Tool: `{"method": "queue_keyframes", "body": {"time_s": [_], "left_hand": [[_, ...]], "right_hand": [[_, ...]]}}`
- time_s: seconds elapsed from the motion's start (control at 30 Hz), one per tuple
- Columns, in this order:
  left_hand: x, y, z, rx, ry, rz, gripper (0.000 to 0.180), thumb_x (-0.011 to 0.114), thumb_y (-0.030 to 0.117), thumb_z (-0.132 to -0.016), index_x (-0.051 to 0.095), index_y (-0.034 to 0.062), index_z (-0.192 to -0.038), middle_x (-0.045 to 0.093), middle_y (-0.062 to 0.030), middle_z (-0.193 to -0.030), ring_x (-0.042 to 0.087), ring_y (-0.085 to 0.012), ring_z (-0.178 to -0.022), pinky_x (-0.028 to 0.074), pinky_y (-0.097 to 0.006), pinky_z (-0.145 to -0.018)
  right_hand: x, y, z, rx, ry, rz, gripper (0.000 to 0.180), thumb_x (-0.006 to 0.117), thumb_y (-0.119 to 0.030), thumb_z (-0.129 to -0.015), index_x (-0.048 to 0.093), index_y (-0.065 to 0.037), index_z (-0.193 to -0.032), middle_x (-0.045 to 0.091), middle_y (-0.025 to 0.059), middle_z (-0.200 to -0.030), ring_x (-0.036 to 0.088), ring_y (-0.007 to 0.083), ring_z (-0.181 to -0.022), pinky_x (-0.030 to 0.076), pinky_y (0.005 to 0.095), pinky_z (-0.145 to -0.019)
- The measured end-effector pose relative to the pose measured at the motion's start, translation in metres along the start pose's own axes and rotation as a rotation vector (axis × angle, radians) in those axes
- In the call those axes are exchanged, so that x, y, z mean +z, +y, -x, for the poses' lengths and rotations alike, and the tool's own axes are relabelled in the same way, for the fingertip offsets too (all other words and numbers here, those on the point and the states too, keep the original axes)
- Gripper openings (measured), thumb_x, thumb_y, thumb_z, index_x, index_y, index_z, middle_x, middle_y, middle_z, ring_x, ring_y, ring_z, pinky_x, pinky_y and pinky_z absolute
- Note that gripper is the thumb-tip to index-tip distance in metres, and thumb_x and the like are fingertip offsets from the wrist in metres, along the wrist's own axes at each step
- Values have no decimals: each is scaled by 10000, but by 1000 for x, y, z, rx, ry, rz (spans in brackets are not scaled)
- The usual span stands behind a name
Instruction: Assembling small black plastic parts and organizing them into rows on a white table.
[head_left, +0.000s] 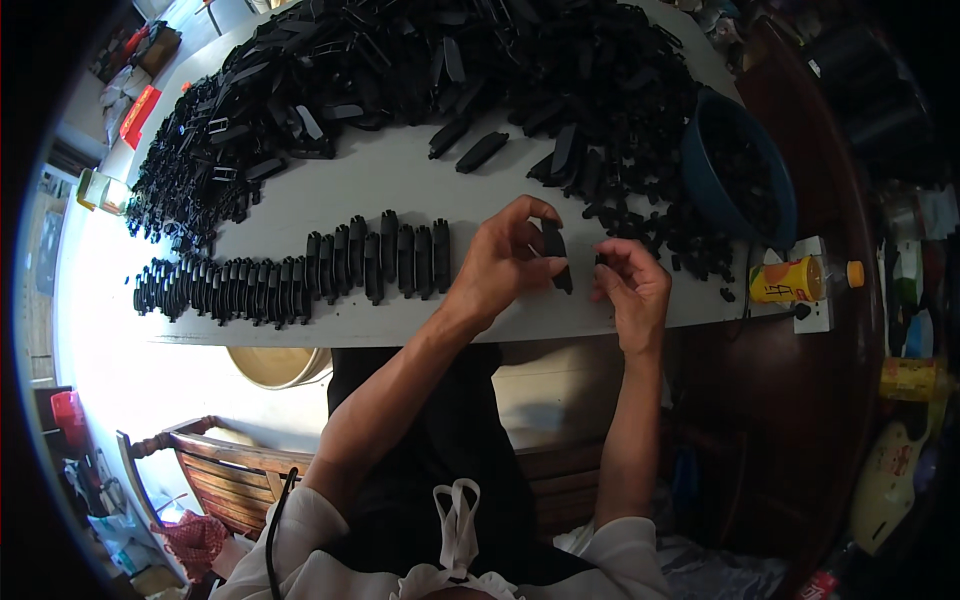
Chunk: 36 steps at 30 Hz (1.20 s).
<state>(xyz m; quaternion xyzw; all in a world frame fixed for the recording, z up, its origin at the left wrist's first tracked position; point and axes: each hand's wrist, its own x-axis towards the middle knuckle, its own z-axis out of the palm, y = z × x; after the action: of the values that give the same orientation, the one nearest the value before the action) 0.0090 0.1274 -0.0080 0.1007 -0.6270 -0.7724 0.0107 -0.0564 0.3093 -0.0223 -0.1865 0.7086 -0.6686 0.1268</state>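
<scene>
The held part (pixel 554 240) comes through to me as black, and I see the same black on the row of parts (pixel 405 265) and the big heap (pixel 330 50). The surface (pixel 350 180) looks pale grey to me, bleaching to white leftward. I get dull blue from the basin (pixel 712 205), yellow from the bottle (pixel 785 281), orange from its cap (pixel 855 274), white from the sleeves (pixel 632 550), and red-and-white patterning from a cloth (pixel 193 545).

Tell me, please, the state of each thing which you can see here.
Left hand: pinching a black part
Right hand: seems to pinch a small dark piece
Row of black parts: lined up side by side
Heap of black parts: loose, disordered
Blue bowl: holding black pieces
Yellow bottle: capped
</scene>
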Motion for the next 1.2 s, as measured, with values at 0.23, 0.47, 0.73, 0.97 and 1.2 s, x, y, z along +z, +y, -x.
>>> {"method": "queue_keyframes", "body": {"time_s": [0.23, 0.47, 0.73, 0.97, 1.2], "left_hand": [[4, -12, 8, 164, 141, -350, 260, 710, -58, -711, 579, 33, -916, 631, -57, -805, 609, -134, -728, 474, -246, -732], [10, -20, 20, 532, 204, -809, 232, 722, -17, -695, 640, 18, -910, 607, -135, -874, 616, -328, -789, 503, -364, -679], [0, -13, 15, 444, 168, -610, 303, 696, -13, -735, 670, 23, -1035, 609, -138, -883, 628, -334, -758, 512, -365, -678], [5, -18, 20, 456, 185, -639, 300, 692, -35, -684, 638, 12, -976, 615, -127, -889, 592, -343, -814, 489, -390, -701], [4, -24, 17, 504, 214, -774, 280, 730, -31, -648, 655, 28, -912, 590, -97, -875, 541, -302, -828, 463, -375, -719]], "right_hand": [[-2, 5, 0, -79, 46, 42, 137, 678, -6, -830, 571, -26, -913, 571, 6, -794, 550, 61, -677, 489, 207, -575], [-1, -1, 5, -7, 108, -18, 150, 662, 13, -839, 627, 0, -984, 595, 17, -784, 590, 83, -649, 523, 212, -574], [5, -11, 8, 80, 17, -124, 141, 674, 6, -839, 632, 29, -973, 641, 69, -790, 644, 134, -662, 543, 245, -573], [17, -4, 5, 20, 54, 157, 114, 700, 8, -813, 620, 13, -894, 603, 30, -798, 567, 90, -652, 461, 200, -587], [26, -1, 1, -267, -35, 312, 207, 752, 52, -721, 616, -5, -867, 541, 37, -869, 552, 108, -714, 459, 224, -609]]}}
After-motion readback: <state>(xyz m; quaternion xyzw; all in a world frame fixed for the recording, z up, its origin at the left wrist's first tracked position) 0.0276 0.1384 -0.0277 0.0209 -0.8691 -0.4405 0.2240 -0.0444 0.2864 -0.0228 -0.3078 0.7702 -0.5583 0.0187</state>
